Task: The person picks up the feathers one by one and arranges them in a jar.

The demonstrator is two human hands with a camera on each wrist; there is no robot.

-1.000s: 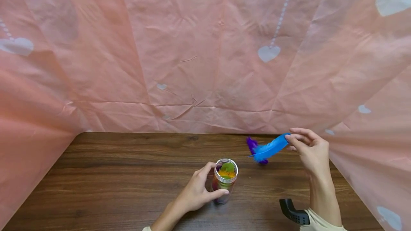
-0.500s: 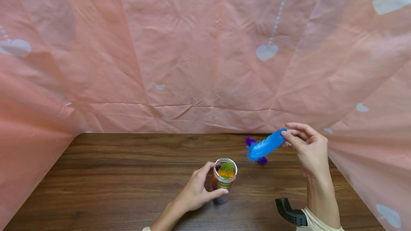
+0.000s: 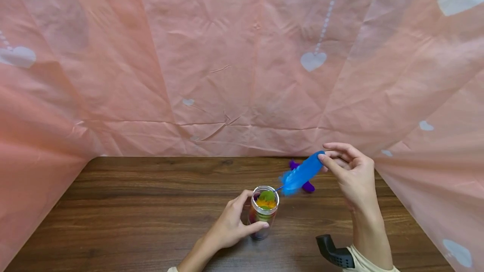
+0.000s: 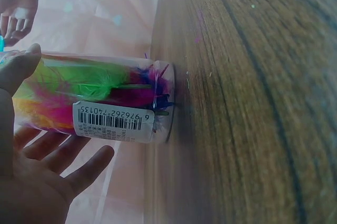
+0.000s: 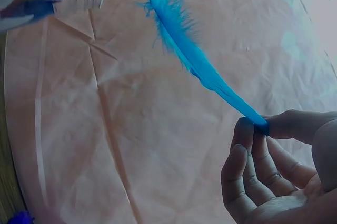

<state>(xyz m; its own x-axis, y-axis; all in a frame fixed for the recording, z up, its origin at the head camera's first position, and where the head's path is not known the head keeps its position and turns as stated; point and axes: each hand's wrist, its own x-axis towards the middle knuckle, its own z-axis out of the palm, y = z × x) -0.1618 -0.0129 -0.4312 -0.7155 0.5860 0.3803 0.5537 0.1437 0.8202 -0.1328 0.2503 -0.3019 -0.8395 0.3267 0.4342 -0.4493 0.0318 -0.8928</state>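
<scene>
My left hand point(image 3: 236, 223) grips a clear jar point(image 3: 264, 228) around its side, holding it upright on the table. The jar has no lid on and contains colourful feathers point(image 4: 89, 87); green and orange ones show at the mouth. A white barcode label point(image 4: 115, 122) is on its side in the left wrist view. Between thumb and fingertips, my right hand point(image 3: 353, 173) pinches a blue feather point(image 3: 302, 174) by its broad tip. The feather's bare quill slants down to the jar's rim; whether it touches is unclear. Behind it lies a purple feather point(image 3: 308, 187), partly covered.
The brown wooden table point(image 3: 132, 209) carries the jar and the purple feather. A pink curtain point(image 3: 211, 74) with pale hearts hangs along the back and both sides. A black curved piece point(image 3: 334, 252) is attached at my right wrist, by the sleeve.
My right hand has moved left with the blue feather, bringing its quill end from above the purple feather to the jar's rim. The left hand and jar have stayed in place.
</scene>
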